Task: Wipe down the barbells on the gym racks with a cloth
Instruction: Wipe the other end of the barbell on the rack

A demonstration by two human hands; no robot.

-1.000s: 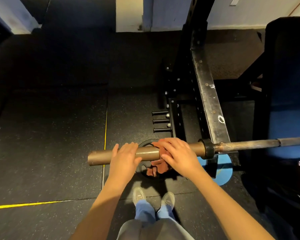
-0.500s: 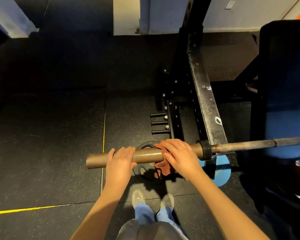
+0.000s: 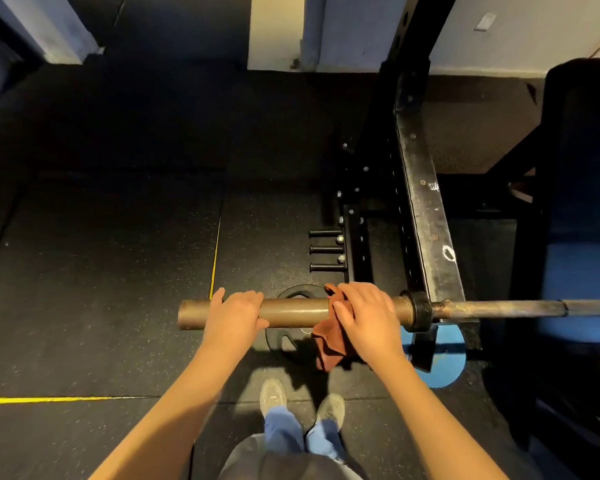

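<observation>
A barbell lies level across the black rack (image 3: pixel 426 216); its bronze sleeve (image 3: pixel 293 311) points left and its thin rusty shaft (image 3: pixel 499 308) runs off right past a black collar (image 3: pixel 420 310). My left hand (image 3: pixel 234 317) grips the sleeve near its free end, fingers curled over the top. My right hand (image 3: pixel 368 320) holds a rust-red cloth (image 3: pixel 329 337) wrapped over the sleeve just left of the collar; part of the cloth hangs below the bar.
Under the sleeve a black weight plate (image 3: pixel 291 341) and a blue plate (image 3: pixel 440 358) lie on the rubber floor. Three black pegs (image 3: pixel 326 250) stick out from the rack base. A dark bench (image 3: pixel 582 202) stands at the right. My feet (image 3: pixel 302 398) stand below the bar.
My right hand has slid with the cloth a little toward the collar. My left hand keeps its grip on the sleeve, and the view has shifted slightly.
</observation>
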